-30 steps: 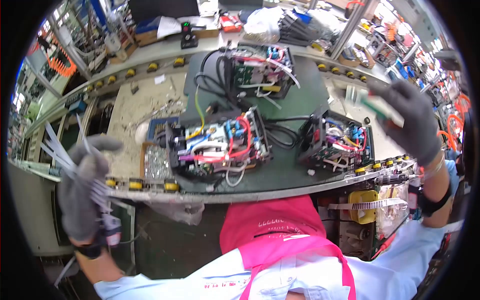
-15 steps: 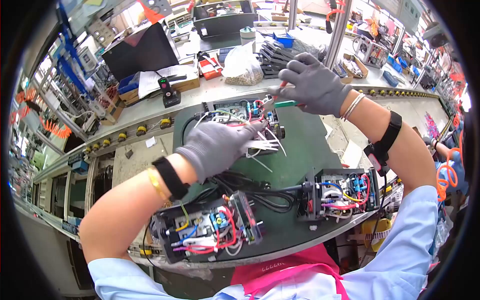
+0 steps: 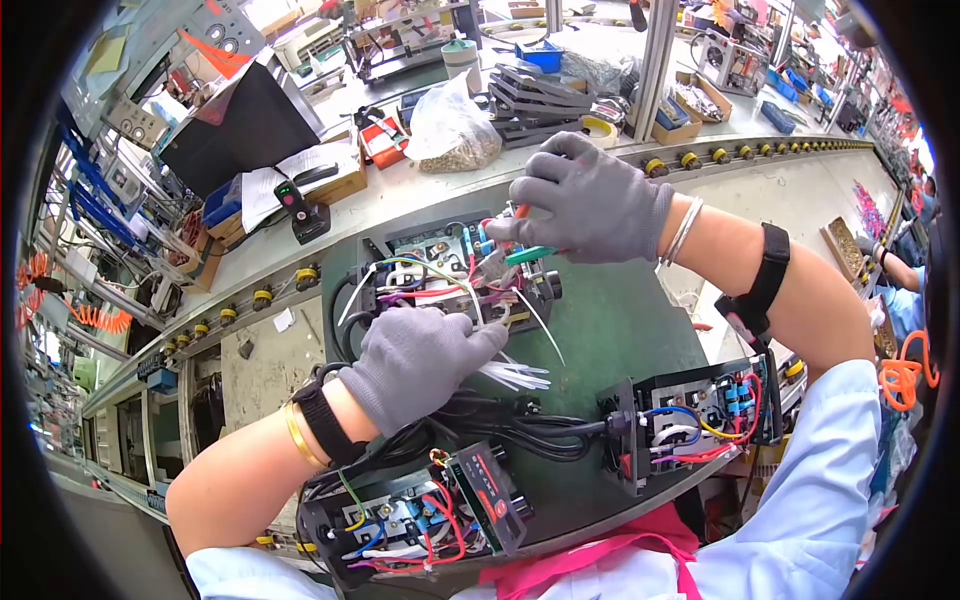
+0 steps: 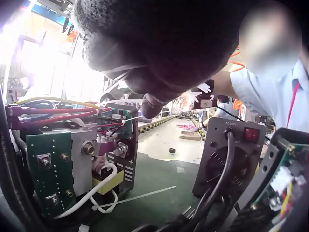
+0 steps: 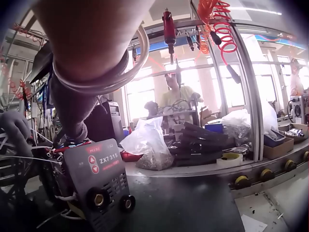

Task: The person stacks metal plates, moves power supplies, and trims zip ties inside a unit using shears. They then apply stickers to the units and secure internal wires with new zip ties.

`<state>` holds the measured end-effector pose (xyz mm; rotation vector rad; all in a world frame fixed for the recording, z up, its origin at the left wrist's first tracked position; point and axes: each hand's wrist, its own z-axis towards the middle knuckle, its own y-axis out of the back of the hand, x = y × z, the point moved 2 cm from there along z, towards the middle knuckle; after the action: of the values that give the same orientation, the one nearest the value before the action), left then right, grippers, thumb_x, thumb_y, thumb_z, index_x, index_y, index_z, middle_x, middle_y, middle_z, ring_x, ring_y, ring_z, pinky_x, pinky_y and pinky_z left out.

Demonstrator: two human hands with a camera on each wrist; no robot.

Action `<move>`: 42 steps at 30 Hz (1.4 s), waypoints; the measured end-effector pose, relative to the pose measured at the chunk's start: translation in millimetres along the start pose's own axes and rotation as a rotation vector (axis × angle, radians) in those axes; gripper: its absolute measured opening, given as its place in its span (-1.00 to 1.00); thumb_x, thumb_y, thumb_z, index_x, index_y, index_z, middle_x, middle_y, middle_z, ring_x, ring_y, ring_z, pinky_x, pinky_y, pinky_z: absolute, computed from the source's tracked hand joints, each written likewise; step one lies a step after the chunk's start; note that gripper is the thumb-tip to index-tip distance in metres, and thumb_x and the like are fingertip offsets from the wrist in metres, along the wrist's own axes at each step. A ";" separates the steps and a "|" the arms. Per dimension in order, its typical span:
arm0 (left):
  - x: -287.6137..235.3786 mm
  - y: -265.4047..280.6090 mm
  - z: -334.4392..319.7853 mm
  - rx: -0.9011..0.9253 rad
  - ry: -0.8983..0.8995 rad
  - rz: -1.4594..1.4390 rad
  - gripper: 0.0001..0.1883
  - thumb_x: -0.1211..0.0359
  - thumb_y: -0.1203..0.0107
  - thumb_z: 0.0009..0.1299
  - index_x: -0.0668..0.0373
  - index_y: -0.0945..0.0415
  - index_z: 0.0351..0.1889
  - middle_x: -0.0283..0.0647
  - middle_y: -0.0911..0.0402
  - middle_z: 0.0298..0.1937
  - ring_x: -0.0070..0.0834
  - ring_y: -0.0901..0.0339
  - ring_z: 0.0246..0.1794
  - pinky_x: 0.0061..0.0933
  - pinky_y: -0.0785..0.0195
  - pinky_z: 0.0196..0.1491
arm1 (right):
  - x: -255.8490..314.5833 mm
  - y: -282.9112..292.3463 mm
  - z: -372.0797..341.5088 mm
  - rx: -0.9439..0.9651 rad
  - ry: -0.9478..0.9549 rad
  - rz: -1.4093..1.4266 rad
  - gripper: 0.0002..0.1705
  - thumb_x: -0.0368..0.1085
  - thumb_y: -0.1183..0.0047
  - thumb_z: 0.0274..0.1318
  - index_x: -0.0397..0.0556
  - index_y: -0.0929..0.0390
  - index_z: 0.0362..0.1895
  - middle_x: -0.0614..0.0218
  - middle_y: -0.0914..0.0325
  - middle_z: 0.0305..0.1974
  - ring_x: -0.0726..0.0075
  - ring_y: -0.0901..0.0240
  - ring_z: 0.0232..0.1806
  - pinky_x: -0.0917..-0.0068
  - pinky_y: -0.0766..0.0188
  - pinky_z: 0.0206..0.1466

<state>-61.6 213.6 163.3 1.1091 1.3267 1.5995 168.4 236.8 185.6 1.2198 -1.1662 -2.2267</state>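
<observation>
Three opened welding machines with bare boards and coloured wires are in the head view: a far one (image 3: 405,245), a near left one (image 3: 400,530) and a right one (image 3: 690,410). My gloved left hand (image 3: 420,355) is at the far machine's near side, gripping a bundle of white cable ties (image 3: 515,375) that fans out below its fingers. Its fingertips are right at the wires. From the other side my gloved right hand (image 3: 595,205) holds cutters (image 3: 530,255) with one red and one green handle, their jaws among the same wires. In the right wrist view, the far machine's front panel (image 5: 99,166) faces the camera.
Black power cords (image 3: 540,430) lie between the machines on the green mat (image 3: 610,320). A roller rail (image 3: 262,299) runs behind. Beyond it are a scanner on a stand (image 3: 300,212), a bag of small parts (image 3: 452,125) and stacked black parts (image 3: 535,100).
My hands were wide apart at the sides a second ago, then came together over the far machine. Since then the cutters have come down into the wires. The head view has shifted too.
</observation>
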 end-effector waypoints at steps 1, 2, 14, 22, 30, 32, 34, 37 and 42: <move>0.1 1.0 -0.2 -0.012 -0.002 -0.011 -0.72 0.31 0.00 0.31 -0.09 -0.55 -0.03 -0.32 -0.50 -0.49 -0.38 -0.56 -0.51 -0.35 -0.38 -0.55 | -0.3 -1.5 -0.2 -0.012 0.005 0.028 -0.33 -0.22 -0.21 -0.23 0.52 -0.49 0.12 0.52 -0.41 -0.27 0.37 -0.39 -0.08 0.24 -0.27 0.15; -0.1 1.5 -0.2 -0.024 -0.004 -0.023 -0.73 0.32 0.00 0.30 -0.09 -0.55 -0.04 -0.32 -0.49 -0.50 -0.37 -0.56 -0.51 -0.34 -0.37 -0.54 | -0.5 -3.3 -1.2 -0.025 0.010 0.056 -0.33 -0.21 -0.22 -0.23 0.52 -0.49 0.13 0.52 -0.41 -0.27 0.37 -0.39 -0.09 0.25 -0.29 0.13; 71.5 -10.5 12.3 -0.453 0.594 -0.986 -0.77 0.32 0.00 0.48 0.26 -0.61 -0.21 -0.42 -0.54 -0.44 -0.68 -0.35 -0.47 -0.52 -0.31 -0.35 | -4.0 -25.8 -10.0 0.194 -0.106 0.459 -0.36 -0.12 -0.22 -0.08 0.39 -0.45 0.20 0.28 -0.48 -0.32 0.11 -0.51 -0.36 0.21 -0.48 -0.30; 150.8 23.5 -45.9 -0.585 0.786 -0.932 -0.72 0.31 0.16 0.51 0.26 -0.56 -0.21 -0.25 -0.64 -0.39 -0.67 -0.47 -0.42 -0.58 -0.36 -0.36 | -15.1 1.3 27.0 0.068 -0.252 0.407 -0.43 -0.19 -0.21 -0.13 0.25 -0.54 0.10 0.19 -0.50 -0.26 0.03 -0.54 -0.29 0.19 -0.50 -0.23; 101.4 15.3 -77.7 -0.089 0.695 -0.481 -0.70 0.37 -0.13 0.33 0.23 -0.49 0.00 -0.35 -0.54 -0.45 -0.63 -0.40 -0.45 -0.56 -0.36 -0.26 | 14.8 -34.0 83.2 0.048 -0.208 0.252 -0.42 -0.25 -0.27 -0.27 0.23 -0.59 0.02 0.28 -0.47 -0.23 0.11 -0.45 -0.04 0.12 -0.32 0.06; 100.4 4.5 -71.4 -0.173 0.552 -0.526 -0.67 0.36 -0.17 0.32 0.22 -0.51 0.04 -0.30 -0.60 -0.39 -0.62 -0.45 -0.41 -0.53 -0.39 -0.23 | 18.0 -28.7 88.1 0.124 -0.189 0.275 -0.47 -0.23 -0.24 -0.22 0.18 -0.59 0.00 0.21 -0.52 -0.14 0.11 -0.50 -0.04 0.13 -0.30 0.06; 102.8 -0.3 -65.8 -0.209 0.465 -0.574 -0.67 0.35 -0.18 0.34 0.21 -0.53 0.05 -0.27 -0.63 -0.35 -0.61 -0.49 -0.38 -0.51 -0.40 -0.23 | 21.1 -29.6 91.7 0.140 -0.181 0.239 -0.48 -0.24 -0.26 -0.24 0.18 -0.60 -0.02 0.23 -0.51 -0.15 0.13 -0.49 -0.03 0.14 -0.29 0.08; 106.3 -6.1 -58.3 -0.231 0.449 -0.627 -0.79 0.35 -0.13 0.40 0.27 -0.62 -0.11 -0.22 -0.65 -0.35 -0.59 -0.52 -0.38 -0.50 -0.40 -0.25 | 23.0 -33.4 88.5 0.105 -0.197 0.262 -0.48 -0.25 -0.28 -0.27 0.19 -0.61 -0.04 0.26 -0.50 -0.17 0.13 -0.48 -0.02 0.14 -0.28 0.12; 113.6 -9.0 -56.2 -0.406 0.577 -0.532 -0.76 0.26 -0.11 0.42 0.27 -0.61 -0.20 -0.14 -0.62 -0.41 -0.42 -0.53 -0.38 -0.42 -0.38 -0.28 | 25.6 -38.1 89.3 0.075 -0.220 0.300 -0.54 -0.26 -0.25 -0.22 0.18 -0.61 -0.07 0.27 -0.50 -0.19 0.10 -0.48 -0.02 0.13 -0.28 0.13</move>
<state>-151.7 303.1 166.6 0.0215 1.4008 1.7125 83.9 288.0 167.8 0.7761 -1.4227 -2.1420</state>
